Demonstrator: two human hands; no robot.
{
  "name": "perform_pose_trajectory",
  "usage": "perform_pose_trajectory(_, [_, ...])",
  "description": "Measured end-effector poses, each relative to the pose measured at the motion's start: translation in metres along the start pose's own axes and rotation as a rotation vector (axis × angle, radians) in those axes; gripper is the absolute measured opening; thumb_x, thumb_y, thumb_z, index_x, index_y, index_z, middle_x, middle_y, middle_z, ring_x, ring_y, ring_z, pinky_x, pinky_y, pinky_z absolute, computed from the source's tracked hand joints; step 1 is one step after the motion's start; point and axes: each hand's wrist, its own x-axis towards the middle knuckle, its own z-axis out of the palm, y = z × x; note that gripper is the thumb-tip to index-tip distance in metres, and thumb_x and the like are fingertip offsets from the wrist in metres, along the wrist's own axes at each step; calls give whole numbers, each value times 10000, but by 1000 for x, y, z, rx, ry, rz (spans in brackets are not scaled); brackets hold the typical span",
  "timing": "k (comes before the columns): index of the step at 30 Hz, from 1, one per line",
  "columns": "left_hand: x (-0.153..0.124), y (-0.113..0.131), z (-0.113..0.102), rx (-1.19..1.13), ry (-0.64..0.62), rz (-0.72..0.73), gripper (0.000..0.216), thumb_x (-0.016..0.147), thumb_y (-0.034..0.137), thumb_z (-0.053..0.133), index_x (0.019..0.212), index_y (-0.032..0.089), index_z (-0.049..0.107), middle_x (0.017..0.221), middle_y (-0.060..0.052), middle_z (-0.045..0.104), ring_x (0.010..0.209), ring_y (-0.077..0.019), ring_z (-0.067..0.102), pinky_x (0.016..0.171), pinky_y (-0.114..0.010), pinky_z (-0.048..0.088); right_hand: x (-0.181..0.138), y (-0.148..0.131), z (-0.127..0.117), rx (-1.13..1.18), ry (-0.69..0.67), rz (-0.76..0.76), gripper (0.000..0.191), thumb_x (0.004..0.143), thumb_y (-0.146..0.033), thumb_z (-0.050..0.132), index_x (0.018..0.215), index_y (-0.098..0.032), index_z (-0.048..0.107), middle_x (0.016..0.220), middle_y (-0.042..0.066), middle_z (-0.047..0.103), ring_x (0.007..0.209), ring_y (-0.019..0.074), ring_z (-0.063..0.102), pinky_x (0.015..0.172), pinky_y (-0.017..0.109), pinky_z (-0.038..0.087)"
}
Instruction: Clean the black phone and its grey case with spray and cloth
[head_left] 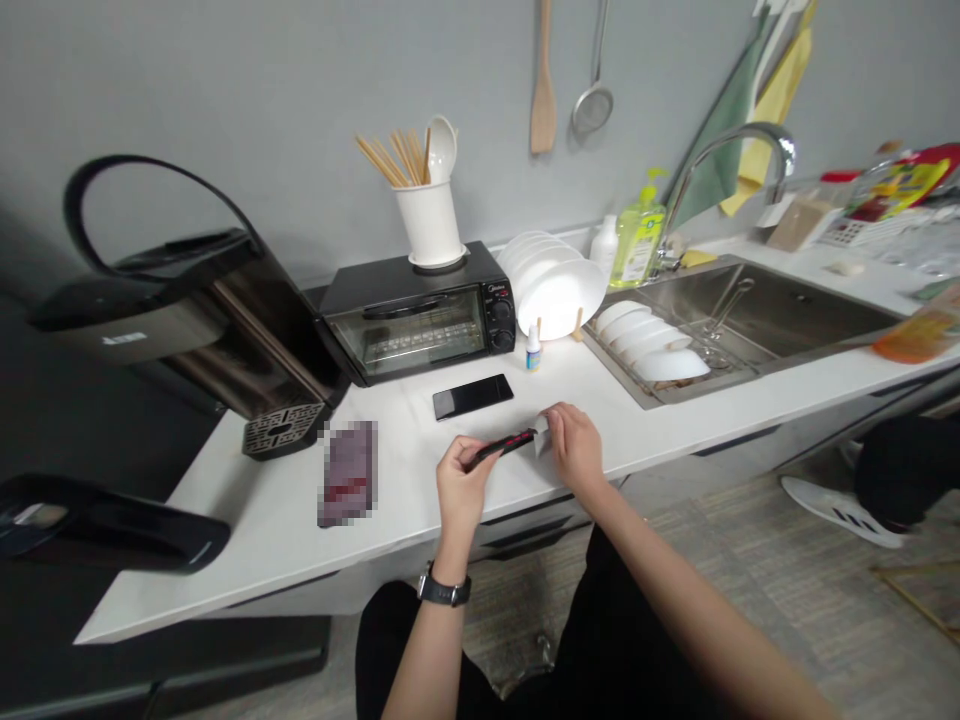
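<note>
We log apparent wiping: left hand [460, 478], fingers clamped on device [504, 446]; right hand [576, 446], fingers pinching cloth [541, 436] at device's end; next stroke likely needs steadiness.

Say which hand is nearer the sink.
Right. The right hand is to the left of the sink, toward the person; the left hand is farther left.
</note>
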Motion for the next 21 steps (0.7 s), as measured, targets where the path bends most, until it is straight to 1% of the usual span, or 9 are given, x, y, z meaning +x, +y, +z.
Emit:
perform_pose_trajectory(3, [9,12,8,-137,45,48,232,831,375,765,914,165,711,951,-76,803,914,-205,765,830,-291,597,-7,-11,21,183,48,186,570,1063,-620,311,691,-242,519,636,31,569,607,202,516,616,335,379])
perform_pose_trajectory(5, [12,21,14,-171,51,75,255,840,370,767,975,154,746,1006,-89,806,951,-213,762,875,-308,595,-5,-18,28,224,63,233,634,1049,-692,244,634,-251,431,538,-7,474,514,168,437,537,312,336])
perform_pose_trajectory(8, [14,29,20,-124,38,149,261,899,394,726,991,156,778,1007,-93,807,946,-215,758,892,-318,585,8,-30,20,325,191,327,661,1021,-756,190,633,-255,378,525,-28,428,503,143,394,500,287,328])
perform_pose_trajectory(10, [14,29,21,-59,3,228,251,926,394,704,1006,173,791,1033,-91,804,982,-216,748,913,-315,571,19,-42,6,407,311,346,664,1022,-754,227,658,-240,439,554,-24,456,533,147,432,524,281,373])
perform_pose_trajectory(12, [14,25,22,-10,-47,266,234,924,379,703,1000,177,791,1014,-83,801,972,-211,739,897,-304,564,27,-56,-9,455,286,208,651,1059,-682,248,741,-213,569,633,8,548,623,174,543,622,298,470])
perform_pose_trajectory(15, [15,10,26,50,-134,183,281,943,382,649,843,138,746,751,-41,744,716,-171,683,676,-258,534,33,-69,-25,343,-15,-225,548,1107,-518,262,1040,-200,703,992,100,701,958,229,672,884,369,545])
perform_pose_trajectory(17, [17,-1,30,115,-167,172,360,979,381,575,739,134,680,610,-13,656,573,-138,586,552,-239,461,34,-73,-28,159,-117,-441,442,1106,-447,339,1214,-190,683,1205,140,683,1137,259,643,991,414,526])
perform_pose_trajectory(19, [20,-12,33,187,-168,241,353,986,335,542,706,145,642,578,-15,625,547,-138,554,522,-244,434,33,-75,-26,-26,-111,-571,366,1091,-388,431,1271,-165,660,1245,151,681,1205,281,609,1055,456,490])
perform_pose_trajectory(21, [24,-19,37,233,-147,310,285,959,256,543,712,155,642,597,-41,641,587,-166,589,547,-263,457,31,-79,-21,-132,-129,-735,295,1075,-347,500,1219,-160,677,1194,131,711,1197,277,605,1103,472,446])
